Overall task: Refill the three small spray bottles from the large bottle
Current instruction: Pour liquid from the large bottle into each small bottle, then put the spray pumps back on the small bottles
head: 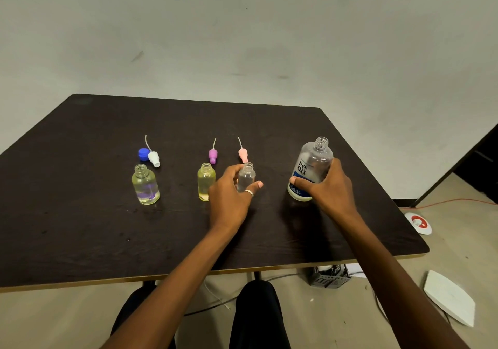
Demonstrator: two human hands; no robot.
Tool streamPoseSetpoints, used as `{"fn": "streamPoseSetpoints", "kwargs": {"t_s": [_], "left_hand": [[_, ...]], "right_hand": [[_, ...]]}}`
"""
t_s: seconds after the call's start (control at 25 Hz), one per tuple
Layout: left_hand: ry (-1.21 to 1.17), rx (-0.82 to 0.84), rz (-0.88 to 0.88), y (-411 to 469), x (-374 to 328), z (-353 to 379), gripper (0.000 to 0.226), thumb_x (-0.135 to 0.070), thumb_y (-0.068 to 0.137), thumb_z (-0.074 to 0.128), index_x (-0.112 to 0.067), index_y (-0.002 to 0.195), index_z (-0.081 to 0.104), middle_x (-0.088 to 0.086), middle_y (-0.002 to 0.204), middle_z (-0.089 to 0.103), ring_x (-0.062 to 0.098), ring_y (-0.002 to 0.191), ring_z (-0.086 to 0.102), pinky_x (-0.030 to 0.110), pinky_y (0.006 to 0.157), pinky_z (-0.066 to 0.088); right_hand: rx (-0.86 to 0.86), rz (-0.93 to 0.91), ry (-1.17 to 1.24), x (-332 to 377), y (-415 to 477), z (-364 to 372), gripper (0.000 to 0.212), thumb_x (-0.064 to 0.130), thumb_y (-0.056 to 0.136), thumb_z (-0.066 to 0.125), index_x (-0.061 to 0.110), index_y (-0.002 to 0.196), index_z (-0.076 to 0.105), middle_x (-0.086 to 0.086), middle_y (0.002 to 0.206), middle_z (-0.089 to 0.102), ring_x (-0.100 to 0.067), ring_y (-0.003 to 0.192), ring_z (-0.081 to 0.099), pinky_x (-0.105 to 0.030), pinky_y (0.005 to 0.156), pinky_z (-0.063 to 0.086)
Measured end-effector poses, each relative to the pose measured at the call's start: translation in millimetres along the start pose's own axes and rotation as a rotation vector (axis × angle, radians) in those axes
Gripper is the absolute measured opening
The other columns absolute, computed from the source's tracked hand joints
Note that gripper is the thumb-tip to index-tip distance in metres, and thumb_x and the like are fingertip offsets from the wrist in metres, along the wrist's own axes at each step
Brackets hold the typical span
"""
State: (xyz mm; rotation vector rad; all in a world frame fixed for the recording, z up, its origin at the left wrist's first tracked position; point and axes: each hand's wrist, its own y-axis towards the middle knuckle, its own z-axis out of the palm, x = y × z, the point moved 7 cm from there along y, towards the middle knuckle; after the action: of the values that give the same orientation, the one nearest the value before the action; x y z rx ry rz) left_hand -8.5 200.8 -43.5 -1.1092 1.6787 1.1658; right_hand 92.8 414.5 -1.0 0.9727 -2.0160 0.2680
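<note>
Three small uncapped bottles stand on the dark table (80, 227). The left bottle (145, 185) and the middle bottle (206, 180) hold yellowish liquid. The right one, a clear small bottle (246, 176), stands upright with my left hand (231, 197) curled around it. The large clear bottle (311, 168), with a blue and white label and no cap, is tilted slightly in my right hand (328, 187). Behind the small bottles lie a white spray top (154, 158), a purple spray top (213, 155) and a pink spray top (243, 154), each with a thin tube.
A blue cap (143, 154) lies beside the white spray top. The table's front edge runs close above my knees. On the floor to the right are a white and red round object (419, 223), a white flat board (448, 296), a grey box and cables.
</note>
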Motion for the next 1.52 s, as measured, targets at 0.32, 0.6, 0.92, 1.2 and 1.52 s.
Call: {"fn": "streamPoseSetpoints", "kwargs": {"t_s": [0.32,0.6,0.92,1.2,1.52], "left_hand": [[0.033,0.014,0.001,-3.7,-10.5,-1.5,0.073,-0.031,0.07,0.088,-0.018,0.133,0.055,-0.018,0.111,0.057,-0.003,0.102,0.053,-0.002,0.074,0.035],[0.08,-0.065,0.143,-23.0,-49.3,-26.5,0.082,-0.029,0.071,0.088,-0.012,0.141,0.049,0.002,0.137,0.057,-0.001,0.117,0.041,-0.011,0.079,0.028],[0.009,-0.169,0.19,-26.4,-71.3,-99.2,0.07,-0.031,0.077,0.083,-0.02,0.138,0.052,-0.007,0.135,0.059,-0.001,0.121,0.053,0.006,0.095,0.04],[0.08,-0.392,0.127,-33.0,-31.1,-178.3,0.063,-0.028,0.078,0.082,-0.017,0.134,0.055,-0.005,0.128,0.062,0.003,0.116,0.055,0.003,0.087,0.039],[0.134,-0.329,-0.079,-19.7,29.0,-188.9,0.086,-0.033,0.074,0.084,-0.015,0.147,0.041,0.005,0.149,0.046,0.019,0.138,0.042,0.022,0.104,0.032]], "right_hand": [[0.014,0.015,0.003,-5.4,-4.2,-11.7,0.111,0.045,0.058,0.089,0.015,0.146,0.028,-0.005,0.147,0.045,-0.022,0.131,0.048,-0.041,0.106,0.045],[-0.16,-0.12,-0.083,40.6,-27.3,-49.6,0.113,0.062,0.062,0.077,0.016,0.149,0.023,-0.006,0.155,0.03,-0.023,0.141,0.032,-0.038,0.11,0.034],[-0.213,-0.582,-0.254,138.7,-68.7,-27.1,0.049,0.046,0.082,0.071,0.023,0.122,0.057,-0.002,0.136,0.048,-0.02,0.132,0.038,-0.025,0.098,0.031],[0.112,-0.756,-0.279,213.3,-73.8,59.7,0.031,0.041,0.087,0.066,0.026,0.114,0.065,0.008,0.115,0.065,-0.009,0.107,0.058,-0.027,0.092,0.048],[0.397,-0.676,-0.387,259.7,-22.7,183.2,0.025,0.035,0.085,0.068,0.018,0.103,0.069,0.002,0.098,0.071,-0.013,0.088,0.065,-0.03,0.08,0.055]]}}
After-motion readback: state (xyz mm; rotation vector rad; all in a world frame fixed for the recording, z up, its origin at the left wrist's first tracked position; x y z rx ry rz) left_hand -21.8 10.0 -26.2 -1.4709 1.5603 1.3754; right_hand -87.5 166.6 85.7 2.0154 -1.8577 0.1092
